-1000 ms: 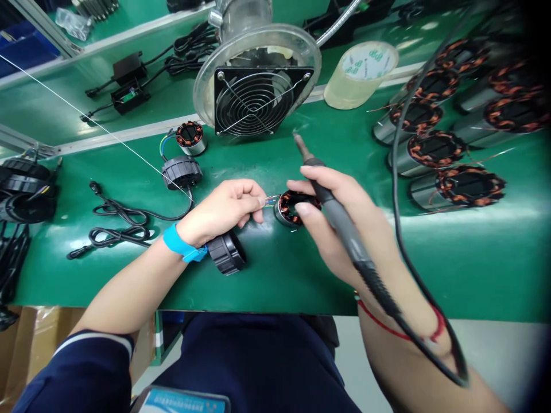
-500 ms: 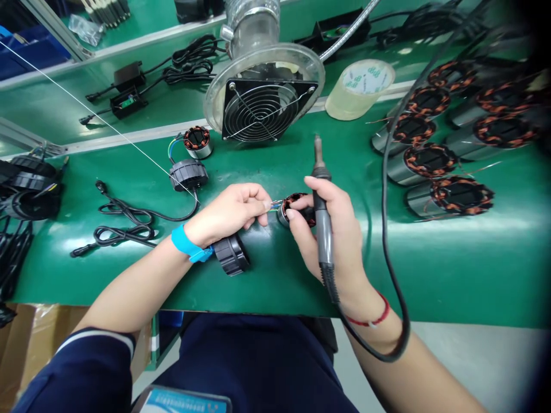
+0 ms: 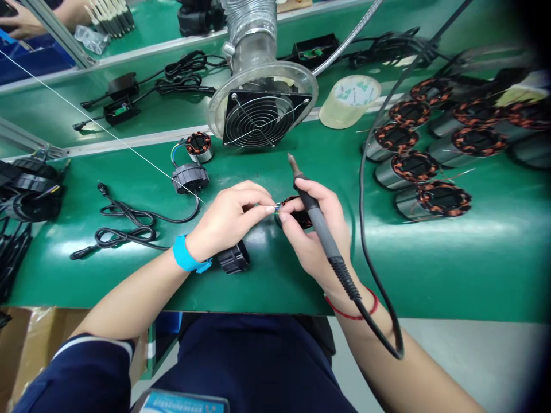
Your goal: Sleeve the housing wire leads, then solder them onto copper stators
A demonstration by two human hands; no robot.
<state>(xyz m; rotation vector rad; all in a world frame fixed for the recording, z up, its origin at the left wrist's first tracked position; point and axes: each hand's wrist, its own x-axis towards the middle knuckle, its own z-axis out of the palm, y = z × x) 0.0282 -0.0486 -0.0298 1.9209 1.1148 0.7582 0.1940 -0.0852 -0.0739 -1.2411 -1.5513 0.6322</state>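
My left hand (image 3: 236,215) pinches thin coloured wires (image 3: 278,207) beside a copper-wound motor core (image 3: 302,219). The core is partly hidden by my right hand (image 3: 321,232), which holds a soldering iron (image 3: 321,223) across its palm, tip pointing up and left. My right thumb and a finger also close at the wires, at the core's left side. Below my left wrist lies a black ribbed cap (image 3: 233,258). Up and left are another ribbed housing (image 3: 190,178) with a black cable and a small wound core (image 3: 199,147).
A fume extractor (image 3: 260,117) hangs over the bench's back, with a tape roll (image 3: 350,100) beside it. Several wound cores (image 3: 445,201) stand at right. The iron's cord (image 3: 364,229) loops past my right forearm. Black housings (image 3: 32,189) crowd the left edge. Another person's hand (image 3: 21,20) shows top left.
The iron's tip has swung left and tilted. My right hand has shifted slightly left, its thumb now at the wires. Another person's hand has appeared at top left.
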